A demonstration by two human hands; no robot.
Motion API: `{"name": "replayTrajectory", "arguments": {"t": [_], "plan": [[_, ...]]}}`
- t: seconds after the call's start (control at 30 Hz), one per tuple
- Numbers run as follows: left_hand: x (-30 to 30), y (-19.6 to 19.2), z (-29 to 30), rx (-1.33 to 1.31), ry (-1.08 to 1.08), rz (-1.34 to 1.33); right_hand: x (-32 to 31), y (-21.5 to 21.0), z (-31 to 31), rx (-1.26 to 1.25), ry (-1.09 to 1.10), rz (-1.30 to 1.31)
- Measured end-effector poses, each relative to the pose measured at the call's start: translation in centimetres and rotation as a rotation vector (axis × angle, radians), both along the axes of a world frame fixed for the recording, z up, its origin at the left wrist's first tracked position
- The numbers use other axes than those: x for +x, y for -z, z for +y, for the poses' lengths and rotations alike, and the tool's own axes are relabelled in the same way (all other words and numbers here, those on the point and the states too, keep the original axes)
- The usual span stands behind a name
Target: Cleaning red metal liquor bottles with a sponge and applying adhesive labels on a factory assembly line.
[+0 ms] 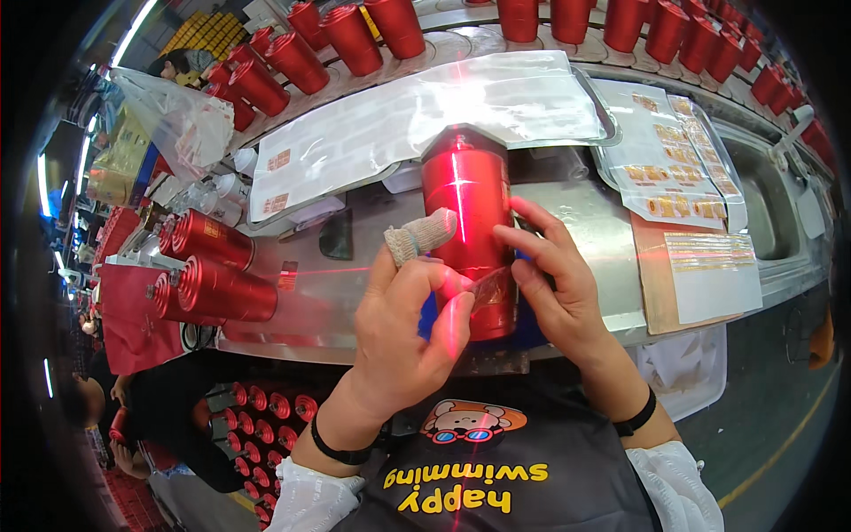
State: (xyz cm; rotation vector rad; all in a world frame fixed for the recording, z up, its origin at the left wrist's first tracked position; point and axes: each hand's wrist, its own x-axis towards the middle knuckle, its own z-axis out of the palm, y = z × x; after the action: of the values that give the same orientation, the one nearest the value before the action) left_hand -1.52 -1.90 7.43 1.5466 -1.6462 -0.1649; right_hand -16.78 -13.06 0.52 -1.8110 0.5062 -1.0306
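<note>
A shiny red metal canister [464, 191] lies in front of me on the workbench, its ringed end pointing away. My left hand [403, 324] pinches the edge of a small transparent film [492, 285] between thumb and a finger, over the canister's near part. A knitted cloth finger cover [423, 238] sits on the left index finger, which extends over the canister's side. Fingers apart, my right hand [560, 284] rests its fingertips along the canister's right side; its thumb is close to the film. What lies under the canister is mostly hidden, with some blue showing.
Behind the canister is a tray covered with a white sheet [355, 142]. Gold label sheets [674, 160] lie at right, before a sink [767, 191]. More red canisters [229, 290] lie at left; others stand on a conveyor [456, 40]. A person [191, 417] works at lower left.
</note>
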Motion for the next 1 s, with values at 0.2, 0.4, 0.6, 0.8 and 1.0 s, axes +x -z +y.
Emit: {"name": "replayTrajectory", "arguments": {"t": [0.2, 0.4, 0.6, 0.8, 1.0], "plan": [[0.3, 0.4, 0.3, -0.005, -0.037, 0.002, 0.3, -0.6, -0.4, -0.166, -0.074, 0.001], [0.6, 0.7, -0.1, -0.050, -0.080, -0.053, 0.4, -0.6, -0.3, -0.160, -0.027, 0.031], [0.8, 1.4, 0.2, 0.053, -0.144, 0.136, 0.2, -0.2, 0.0, -0.023, -0.002, -0.018], [0.6, 1.7, 0.3, 0.094, -0.191, 0.334, 0.1, 0.2, 0.5, -0.020, 0.036, 0.049], [1.1, 2.1, 0.4, 0.095, -0.210, 0.283, 0.1, 0.3, 0.8, -0.018, 0.044, 0.094]]}}
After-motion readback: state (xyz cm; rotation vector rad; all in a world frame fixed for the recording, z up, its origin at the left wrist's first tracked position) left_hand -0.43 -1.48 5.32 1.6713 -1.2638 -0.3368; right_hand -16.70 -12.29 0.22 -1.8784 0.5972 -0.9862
